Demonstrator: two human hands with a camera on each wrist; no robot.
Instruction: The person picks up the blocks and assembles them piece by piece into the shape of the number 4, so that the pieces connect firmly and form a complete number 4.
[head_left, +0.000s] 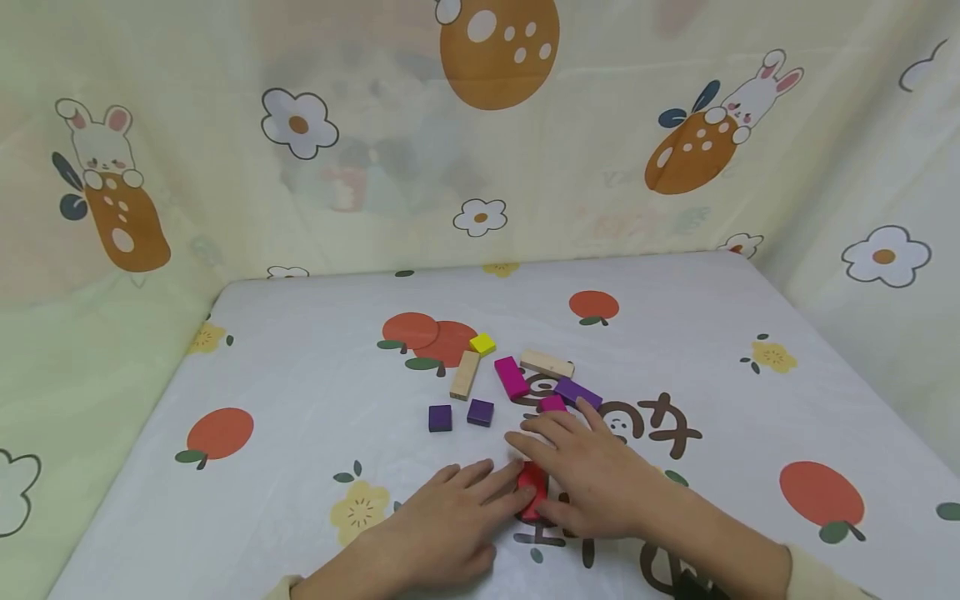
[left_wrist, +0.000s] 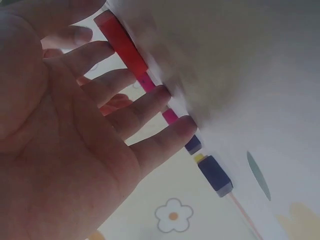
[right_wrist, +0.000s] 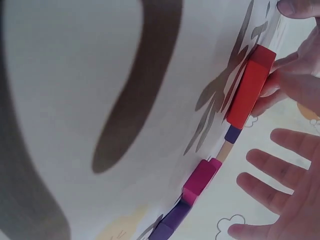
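A red block (head_left: pixel 533 483) lies on the cloth between the two hands in the head view. My left hand (head_left: pixel 450 521) touches its left side with extended fingertips. On the other side, my right hand (head_left: pixel 592 479) has its fingers spread over the cloth, its thumb close to the block's lower right. The right wrist view shows the red block (right_wrist: pixel 251 87) flat on the cloth, left-hand fingers behind it. Just beyond the right fingertips are a small pink block (head_left: pixel 553 403) and a long purple block (head_left: pixel 579 392).
Farther back lie a longer pink block (head_left: pixel 512 377), plain wooden blocks (head_left: pixel 465 375) and a yellow block (head_left: pixel 483 344). Two dark purple blocks (head_left: pixel 480 412) sit beyond the left hand. Patterned fabric (head_left: pixel 390 167) hangs behind the table.
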